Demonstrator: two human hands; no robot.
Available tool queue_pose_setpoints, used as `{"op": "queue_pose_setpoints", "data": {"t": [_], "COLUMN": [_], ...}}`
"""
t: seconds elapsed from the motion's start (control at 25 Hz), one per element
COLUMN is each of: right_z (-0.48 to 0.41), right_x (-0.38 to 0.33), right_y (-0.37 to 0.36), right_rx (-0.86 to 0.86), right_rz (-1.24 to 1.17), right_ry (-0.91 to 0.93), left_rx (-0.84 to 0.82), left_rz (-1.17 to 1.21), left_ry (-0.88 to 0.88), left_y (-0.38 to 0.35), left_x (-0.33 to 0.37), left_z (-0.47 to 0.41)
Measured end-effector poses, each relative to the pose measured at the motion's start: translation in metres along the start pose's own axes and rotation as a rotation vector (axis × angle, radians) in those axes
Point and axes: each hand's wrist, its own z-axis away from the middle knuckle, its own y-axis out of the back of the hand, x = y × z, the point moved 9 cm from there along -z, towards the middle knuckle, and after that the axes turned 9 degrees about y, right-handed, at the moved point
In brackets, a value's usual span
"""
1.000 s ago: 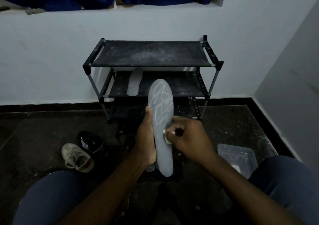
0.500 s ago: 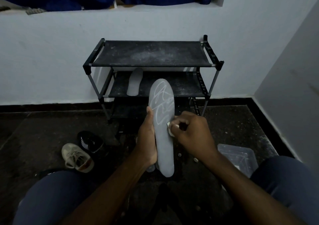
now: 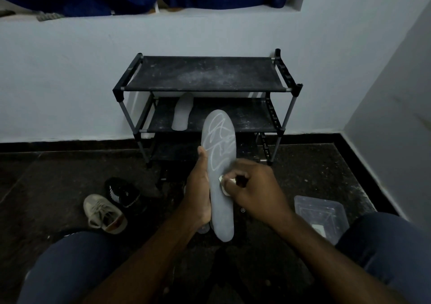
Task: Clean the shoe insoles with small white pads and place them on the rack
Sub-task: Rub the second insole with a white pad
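The small white pad [image 3: 224,182], pinched in the grip of the right hand [image 3: 256,187], has slid back heelward on the long grey foam insole [image 3: 219,154], which the left hand [image 3: 198,194] clasps along its edge, toe pointing toward the black metal rack [image 3: 203,72].

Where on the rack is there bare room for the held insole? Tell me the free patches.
The top shelf is bare between its side rails. The middle shelf is free right of the insole lying at its left. Crowded: the floor by the beige shoe and black shoe.

Dim, bluish light; dark floor murky; wide-angle bending at edges (walls bowed).
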Motion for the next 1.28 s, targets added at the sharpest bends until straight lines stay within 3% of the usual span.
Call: {"op": "queue_pose_setpoints", "data": {"t": [0.24,0.48,0.68,0.88,1.0,1.2,1.28], "right_z": [-0.005,-0.007,-0.009,-0.007,-0.010,-0.010,-0.010], "right_x": [0.014,0.022,0.021,0.015,0.023,0.014,0.024], "right_y": [0.014,0.027,0.031,0.020,0.035,0.019,0.028], "right_rx": [0.094,0.142,0.161,0.049,0.157,0.021,0.081], "right_rz": [0.033,0.005,0.059,0.092,0.140,0.017,0.042], "right_ry": [-0.049,-0.061,-0.020,0.011,-0.017,-0.009,-0.062], "left_rx": [-0.016,-0.154,-0.106,-0.080,-0.077,-0.092,-0.076], "left_rz": [-0.075,-0.158,-0.286,-0.337,-0.375,-0.345,-0.364], "left_ry": [-0.019,-0.071,-0.095,-0.104,-0.112,-0.117,-0.131], "left_y": [-0.003,-0.012,-0.010,-0.006,-0.007,-0.011,-0.010], "left_x": [0.001,0.003,-0.002,-0.006,-0.009,-0.008,-0.008], "left_z": [-0.001,0.000,-0.003,-0.002,-0.003,-0.001,0.000]}}
